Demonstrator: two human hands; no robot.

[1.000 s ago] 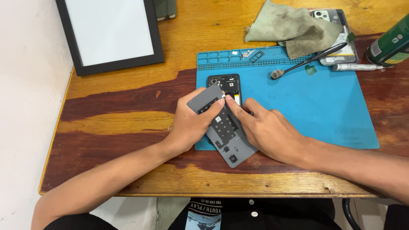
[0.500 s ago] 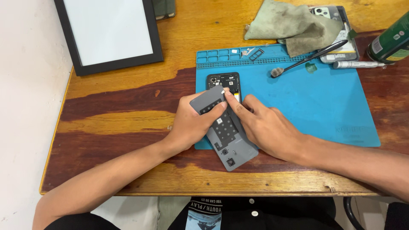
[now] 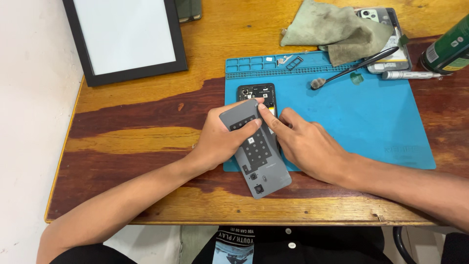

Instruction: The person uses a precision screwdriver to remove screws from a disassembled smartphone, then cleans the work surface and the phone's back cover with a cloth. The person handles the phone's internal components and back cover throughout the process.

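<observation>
Now lower, grey back cover (inside up), left hand gripping, right hand pressing.

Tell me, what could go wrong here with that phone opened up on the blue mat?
The grey back cover, gripped by the left hand, hangs past the blue mat toward the table edge; it might slip or bend. The right hand presses by the opened phone, so a finger could nudge exposed parts. Small metal pieces in the mat's tray look easy to scatter.
</observation>
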